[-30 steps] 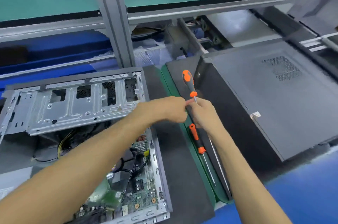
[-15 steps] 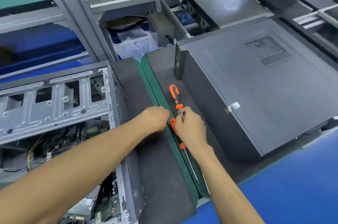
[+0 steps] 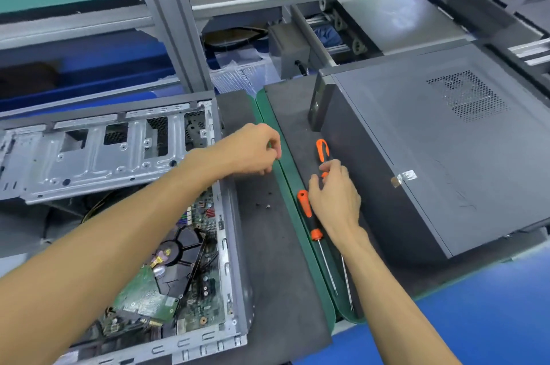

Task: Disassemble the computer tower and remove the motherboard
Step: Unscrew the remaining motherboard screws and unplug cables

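The open computer tower (image 3: 232, 215) lies on its side at the left, its metal drive cage (image 3: 98, 156) tilted up. Below the cage the motherboard (image 3: 205, 299) shows, with a black fan (image 3: 181, 248) on it. My left hand (image 3: 253, 150) hovers over the dark mat beside the case with its fingers curled and fingertips together; I cannot see anything between them. My right hand (image 3: 333, 195) pinches an orange-handled screwdriver (image 3: 322, 149) at its collar, low over the mat. A second orange screwdriver (image 3: 306, 213) lies alongside.
A closed grey computer tower (image 3: 446, 141) lies on the right. Small screws (image 3: 268, 206) sit on the dark mat (image 3: 268, 260) between the case and the green mat edge (image 3: 285, 186). An aluminium frame post (image 3: 166, 22) rises behind. The blue table (image 3: 491, 320) is at the front right.
My hands have parted: the left moved left over the dark mat, and the right brought the screwdriver down beside the second one. The view shifted right and nearer.
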Demonstrator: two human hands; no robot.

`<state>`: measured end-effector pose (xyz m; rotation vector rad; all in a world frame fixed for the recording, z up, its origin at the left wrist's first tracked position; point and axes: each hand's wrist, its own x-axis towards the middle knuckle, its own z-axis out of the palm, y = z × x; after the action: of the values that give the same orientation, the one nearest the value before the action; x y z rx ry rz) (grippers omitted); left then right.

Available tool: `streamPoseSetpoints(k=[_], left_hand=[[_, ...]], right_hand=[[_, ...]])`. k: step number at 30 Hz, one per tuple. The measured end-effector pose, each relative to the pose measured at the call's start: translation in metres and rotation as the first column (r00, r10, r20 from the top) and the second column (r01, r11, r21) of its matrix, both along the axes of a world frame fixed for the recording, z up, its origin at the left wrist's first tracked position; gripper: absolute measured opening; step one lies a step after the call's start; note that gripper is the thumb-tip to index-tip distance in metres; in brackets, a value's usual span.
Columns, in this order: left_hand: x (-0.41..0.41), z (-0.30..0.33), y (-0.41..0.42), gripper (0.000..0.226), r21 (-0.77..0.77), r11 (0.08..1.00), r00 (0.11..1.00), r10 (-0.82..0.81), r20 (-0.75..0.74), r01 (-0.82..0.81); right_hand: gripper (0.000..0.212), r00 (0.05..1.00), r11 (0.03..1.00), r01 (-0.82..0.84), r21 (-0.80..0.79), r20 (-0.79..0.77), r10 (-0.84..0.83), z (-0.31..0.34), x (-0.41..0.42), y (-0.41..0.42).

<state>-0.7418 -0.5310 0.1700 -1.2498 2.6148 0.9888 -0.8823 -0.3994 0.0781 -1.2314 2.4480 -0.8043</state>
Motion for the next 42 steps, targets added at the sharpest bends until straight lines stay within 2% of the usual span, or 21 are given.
streamPoseSetpoints(k=[4,7,8,9,10,12,13,15,19,21,23,25,29,32,33,35,38,40,42], left_hand=[[0.048,0.027,0.011,0.027,-0.101,0.982,0.97,0.14,-0.201,-0.163],[0.093,0.044,0.024,0.025,-0.21,0.929,0.921,0.233,-0.314,-0.306],[0.109,0.046,0.028,0.025,-0.236,0.911,0.917,0.263,-0.299,-0.338],[0.126,0.047,0.032,0.024,-0.244,0.907,0.931,0.294,-0.218,-0.343],[0.143,0.043,0.036,0.023,-0.228,0.919,0.947,0.314,-0.069,-0.322],[0.173,0.029,0.045,0.018,-0.136,0.953,0.908,0.3,0.293,-0.271],[0.185,0.019,0.05,0.022,-0.101,0.963,0.866,0.27,0.421,-0.251],[0.204,-0.003,0.061,0.038,-0.049,0.972,0.809,0.219,0.546,-0.23],[0.218,-0.041,0.075,0.067,0.097,0.951,0.812,0.194,0.551,-0.293],[0.222,-0.051,0.077,0.076,0.196,0.905,0.836,0.243,0.492,-0.378],[0.227,-0.057,0.076,0.061,0.299,0.837,0.867,0.347,0.357,-0.458],[0.233,-0.059,0.073,0.045,0.348,0.795,0.867,0.435,0.244,-0.497],[0.238,-0.051,0.071,0.036,0.354,0.794,0.858,0.511,0.048,-0.493],[0.244,-0.041,0.069,0.025,0.324,0.803,0.823,0.558,-0.109,-0.501],[0.247,-0.038,0.069,0.022,0.368,0.775,0.783,0.599,-0.167,-0.514],[0.25,-0.032,0.071,0.019,0.552,0.671,0.666,0.701,-0.256,-0.495],[0.253,-0.029,0.074,0.039,0.731,0.537,0.541,0.796,-0.272,-0.422],[0.251,-0.032,0.075,0.05,0.781,0.488,0.513,0.819,-0.257,-0.389],[0.245,-0.036,0.076,0.025,0.852,0.413,0.494,0.841,-0.22,-0.323]], right_hand=[[0.005,0.988,0.958,-0.116,-0.263,0.069,0.138,0.04,0.039,-0.02],[0.004,0.945,0.864,-0.241,-0.441,0.097,0.313,0.069,0.084,-0.034],[0.004,0.92,0.831,-0.294,-0.472,0.097,0.38,0.077,0.1,-0.036],[0.004,0.892,0.803,-0.353,-0.48,0.088,0.444,0.083,0.116,-0.038],[0.004,0.861,0.783,-0.415,-0.463,0.077,0.502,0.087,0.131,-0.038],[0.005,0.791,0.751,-0.551,-0.363,0.06,0.609,0.088,0.155,-0.039],[0.005,0.753,0.73,-0.619,-0.29,0.048,0.657,0.087,0.164,-0.039],[0.007,0.692,0.687,-0.715,-0.128,0.009,0.722,0.083,0.177,-0.036],[0.023,0.635,0.654,-0.735,0.181,-0.153,0.757,0.081,0.191,-0.031],[0.025,0.589,0.594,-0.72,0.36,-0.135,0.797,0.081,0.198,-0.029],[0.018,0.547,0.489,-0.69,0.534,-0.058,0.835,0.08,0.206,-0.025],[0.015,0.54,0.426,-0.656,0.622,-0.007,0.841,0.078,0.212,-0.019],[0.027,0.628,0.521,-0.632,0.574,-0.015,0.778,0.077,0.206,-0.021],[0.03,0.688,0.64,-0.649,0.412,-0.042,0.725,0.086,0.203,-0.026],[0.031,0.718,0.697,-0.644,0.315,-0.067,0.693,0.089,0.202,-0.028],[0.027,0.781,0.79,-0.607,0.09,-0.12,0.613,0.096,0.196,-0.032],[0.02,0.861,0.849,-0.508,-0.147,-0.109,0.496,0.103,0.183,-0.039],[0.018,0.889,0.873,-0.457,-0.172,-0.067,0.453,0.104,0.174,-0.043],[0.014,0.9,0.892,-0.435,-0.119,-0.06,0.431,0.102,0.167,-0.046]])
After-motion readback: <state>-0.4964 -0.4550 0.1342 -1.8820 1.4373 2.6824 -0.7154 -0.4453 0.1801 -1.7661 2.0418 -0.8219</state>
